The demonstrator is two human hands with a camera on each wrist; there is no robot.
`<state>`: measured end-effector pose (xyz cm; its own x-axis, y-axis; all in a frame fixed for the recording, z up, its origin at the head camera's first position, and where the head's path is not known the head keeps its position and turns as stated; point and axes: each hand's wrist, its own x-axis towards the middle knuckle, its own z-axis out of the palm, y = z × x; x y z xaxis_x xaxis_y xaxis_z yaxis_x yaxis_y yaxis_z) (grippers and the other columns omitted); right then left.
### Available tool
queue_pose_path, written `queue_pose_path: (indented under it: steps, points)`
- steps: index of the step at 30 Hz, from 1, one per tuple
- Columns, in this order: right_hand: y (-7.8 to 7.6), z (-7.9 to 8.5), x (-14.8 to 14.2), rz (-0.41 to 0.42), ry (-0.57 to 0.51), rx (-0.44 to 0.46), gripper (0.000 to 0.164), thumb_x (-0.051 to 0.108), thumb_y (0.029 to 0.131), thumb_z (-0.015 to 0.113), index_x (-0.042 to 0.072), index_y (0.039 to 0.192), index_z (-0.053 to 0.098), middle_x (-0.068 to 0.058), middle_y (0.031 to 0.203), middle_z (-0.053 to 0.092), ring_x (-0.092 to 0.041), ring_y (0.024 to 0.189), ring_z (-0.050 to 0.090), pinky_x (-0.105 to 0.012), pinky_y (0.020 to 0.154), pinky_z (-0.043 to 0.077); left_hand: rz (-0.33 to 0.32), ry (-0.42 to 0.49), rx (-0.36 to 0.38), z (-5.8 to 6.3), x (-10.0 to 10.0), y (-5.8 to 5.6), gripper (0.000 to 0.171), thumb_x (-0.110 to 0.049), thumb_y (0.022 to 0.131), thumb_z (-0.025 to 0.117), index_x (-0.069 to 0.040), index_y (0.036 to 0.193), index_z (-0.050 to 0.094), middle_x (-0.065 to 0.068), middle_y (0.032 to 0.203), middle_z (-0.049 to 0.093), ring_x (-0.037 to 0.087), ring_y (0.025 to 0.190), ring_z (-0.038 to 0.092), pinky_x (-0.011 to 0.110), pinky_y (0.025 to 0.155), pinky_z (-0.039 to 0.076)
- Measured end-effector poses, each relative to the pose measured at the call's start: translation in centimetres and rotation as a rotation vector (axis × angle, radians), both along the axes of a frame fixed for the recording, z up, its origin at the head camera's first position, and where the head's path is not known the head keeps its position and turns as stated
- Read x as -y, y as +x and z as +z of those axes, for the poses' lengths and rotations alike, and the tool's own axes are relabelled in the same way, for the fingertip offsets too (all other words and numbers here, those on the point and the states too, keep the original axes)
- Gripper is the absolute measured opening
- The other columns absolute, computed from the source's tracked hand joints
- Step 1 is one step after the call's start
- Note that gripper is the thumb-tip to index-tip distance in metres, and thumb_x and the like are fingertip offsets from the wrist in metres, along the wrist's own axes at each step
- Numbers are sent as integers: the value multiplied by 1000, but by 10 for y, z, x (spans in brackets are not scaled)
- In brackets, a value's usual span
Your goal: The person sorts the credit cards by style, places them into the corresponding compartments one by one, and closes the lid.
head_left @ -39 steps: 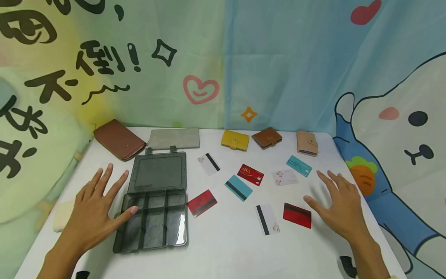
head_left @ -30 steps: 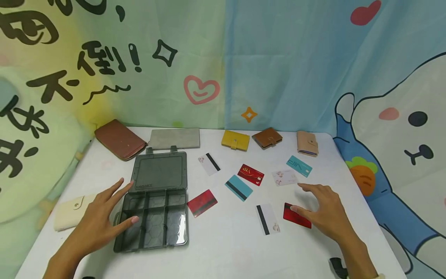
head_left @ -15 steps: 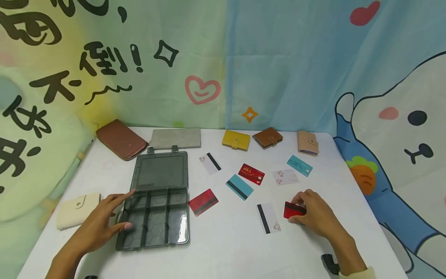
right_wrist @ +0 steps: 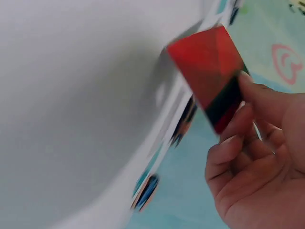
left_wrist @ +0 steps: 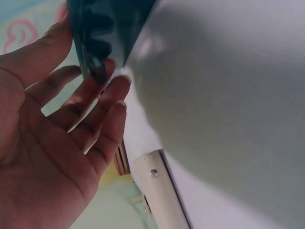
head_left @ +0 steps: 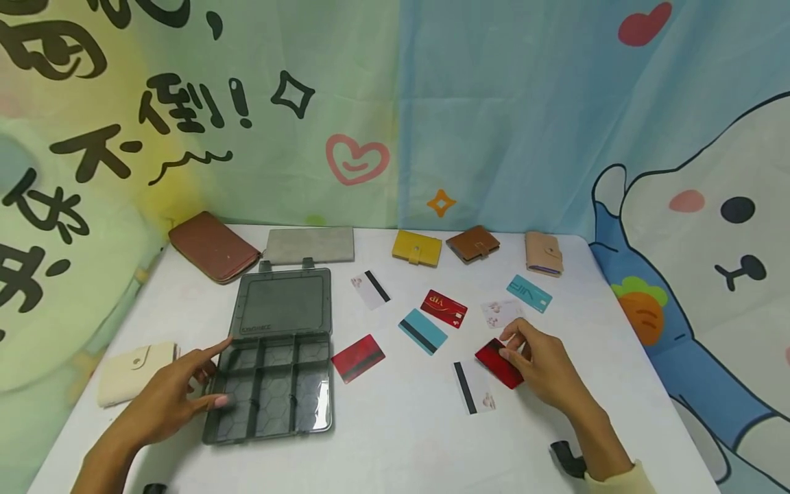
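Observation:
In the head view a dark translucent compartment box (head_left: pixel 293 391) lies with its lid folded back. My left hand (head_left: pixel 166 391) holds its left wall, thumb over the rim, index fingertip at the hinge-side corner. The left wrist view shows the curled fingers (left_wrist: pixel 109 129) against the box (left_wrist: pixel 109 28). My right hand (head_left: pixel 543 363) pinches a red card (head_left: pixel 498 363) with a dark stripe, tilted; in the right wrist view the card (right_wrist: pixel 207 67) stands out from thumb and fingers. A white striped card (head_left: pixel 474 387) lies just left of it, and a flowered card (head_left: pixel 498 313) behind.
Other loose cards include a red one (head_left: pixel 358 358) beside the box, a blue one (head_left: pixel 422 331) and a VIP card (head_left: pixel 444 309). Along the back are a brown wallet (head_left: pixel 212 247), grey wallet (head_left: pixel 310 245) and yellow wallet (head_left: pixel 416 248). A cream wallet (head_left: pixel 132 374) lies left.
My right hand came down onto the red card, picked it up and moved it left, tilting it. The left hand came down to the box's left side, its fingers drawing in.

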<state>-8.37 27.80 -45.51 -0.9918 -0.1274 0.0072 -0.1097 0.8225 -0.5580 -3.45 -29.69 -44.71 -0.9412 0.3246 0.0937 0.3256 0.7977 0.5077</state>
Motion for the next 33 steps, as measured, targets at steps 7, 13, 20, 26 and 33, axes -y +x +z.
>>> queue_pose_path:
  steps: [7, 13, 20, 26, 33]
  points:
    - [-2, 11, 58, 135, -309, 44, 32, 17, 93, 71, 22, 123, 62, 1, 84, 61, -20, 65, 56, -24, 55, 49, -49, 86, 54, 2, 9, 0, 84, -15, 77, 84, -12, 151, 44, 0, 96, 62, -2, 78, 55, 25, 63, 47]
    - [0, 12, 122, 238, -519, 208, 28, 27, 91, 74, 24, 117, 65, 1, 81, 67, -35, 66, 62, -24, 57, 49, -23, 106, 97, 1, 11, -2, 79, -11, 79, 81, -14, 150, 46, 4, 96, 63, -3, 75, 54, 23, 57, 43]
    - [1, 9, 189, 308, -641, 299, 24, 23, 91, 74, 22, 114, 67, -7, 79, 71, -32, 65, 67, -27, 57, 51, 20, 90, 140, 2, 10, -6, 76, -10, 80, 81, -14, 148, 49, 5, 98, 64, -1, 76, 55, 24, 58, 45]
    - [0, 2, 228, 349, -609, 258, 24, 20, 89, 76, 18, 111, 69, -3, 76, 72, -24, 60, 66, -26, 62, 53, 32, 73, 159, 5, 8, -8, 76, -11, 80, 81, -15, 148, 49, 4, 97, 65, 0, 76, 56, 24, 58, 45]
    - [-2, -4, 241, 374, -385, 158, 22, 27, 87, 79, 18, 107, 73, 14, 64, 61, -5, 52, 49, -27, 60, 47, 3, 86, 123, 3, 7, -7, 75, -10, 79, 81, -13, 148, 49, 4, 96, 65, -2, 74, 55, 24, 57, 44]
